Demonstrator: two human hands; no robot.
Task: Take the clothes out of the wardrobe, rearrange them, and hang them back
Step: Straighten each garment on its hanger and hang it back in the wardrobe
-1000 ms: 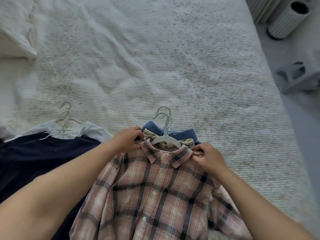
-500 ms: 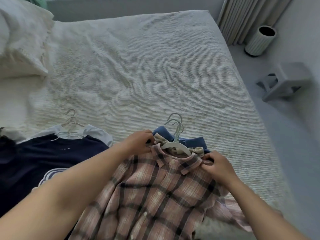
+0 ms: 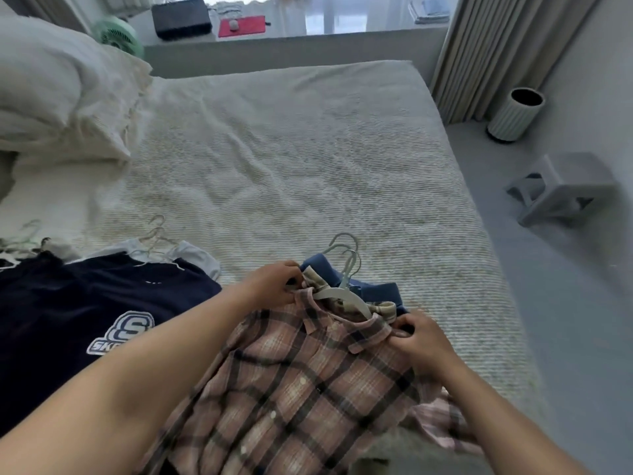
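A pink plaid shirt (image 3: 301, 378) lies on the bed (image 3: 308, 166) on a pale hanger (image 3: 342, 289), on top of a beige checked garment and a blue one (image 3: 376, 291). My left hand (image 3: 274, 284) pinches the shirt's left shoulder by the collar. At the right shoulder my right hand (image 3: 421, 337) grips the plaid cloth. Left of them lies a navy T-shirt with a white logo (image 3: 85, 310) over a white garment (image 3: 195, 255), both on thin hangers (image 3: 154, 238).
A white pillow (image 3: 58, 97) sits at the bed's far left. On the floor to the right stand a ribbed white bin (image 3: 513, 114) and a tipped grey stool (image 3: 561, 186). Curtains (image 3: 496, 46) hang beyond the bed's far right corner; a ledge with a green fan (image 3: 118, 34) runs behind.
The view has tilted up, showing the window ledge and more floor. Both hands keep their hold on the plaid shirt's shoulders, which have shifted slightly to the right.
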